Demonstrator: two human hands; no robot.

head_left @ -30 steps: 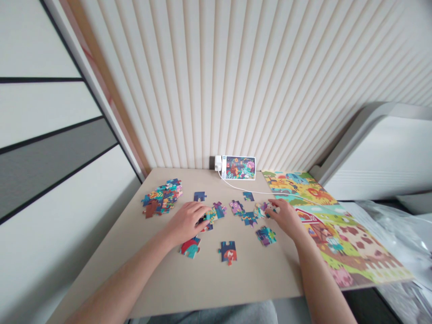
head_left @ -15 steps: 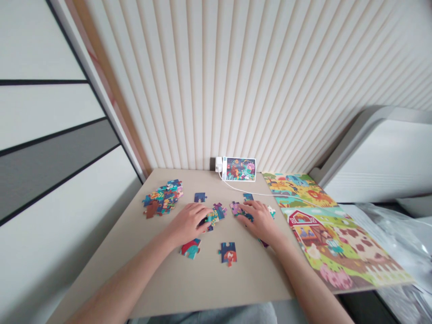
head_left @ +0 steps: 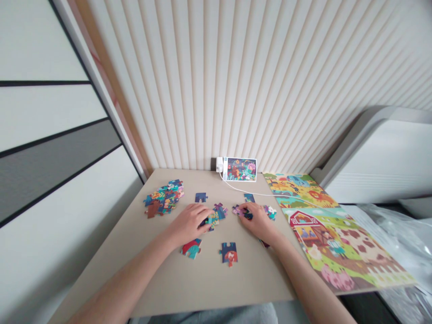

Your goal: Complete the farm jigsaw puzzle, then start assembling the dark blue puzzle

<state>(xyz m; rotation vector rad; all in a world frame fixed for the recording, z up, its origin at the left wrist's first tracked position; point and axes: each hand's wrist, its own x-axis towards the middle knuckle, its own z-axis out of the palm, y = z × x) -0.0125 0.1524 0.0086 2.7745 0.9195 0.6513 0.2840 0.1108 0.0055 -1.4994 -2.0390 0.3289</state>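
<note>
The left hand (head_left: 189, 222) lies palm down, fingers together and lightly curved, with its fingertips on a small cluster of joined jigsaw pieces (head_left: 212, 221) near the middle of the table. Whether it grips them, I cannot tell. The cluster's long axis runs from near left to far right, towards a purple-and-blue piece (head_left: 220, 210) touching its far end.

The right hand (head_left: 259, 221) is drawn narrow, its fingers pinching a purple-and-blue jigsaw piece (head_left: 240, 210) with knobbed, die-cut edges. A teal-and-purple piece (head_left: 270, 212) sits just beyond the fingers, and another piece (head_left: 265, 244) pokes out from under the heel of the hand.

Four more pieces lie apart on the beige table (head_left: 236, 288): two small blue ones (head_left: 201, 197) (head_left: 249, 197) on the far side, and a red-and-teal one (head_left: 191, 248) and a blue-and-red one (head_left: 228, 253) on the near side. Far left, a loose heap of pieces (head_left: 164, 198) overlaps too much to count.

At the far edge, one picture card (head_left: 239, 169) stands with its long axis left to right, beside a white charger (head_left: 219, 164). Its white cable (head_left: 266, 195) runs right across the assembled farm puzzle (head_left: 337, 234), which lies diagonally along the right side, far left to near right.
</note>
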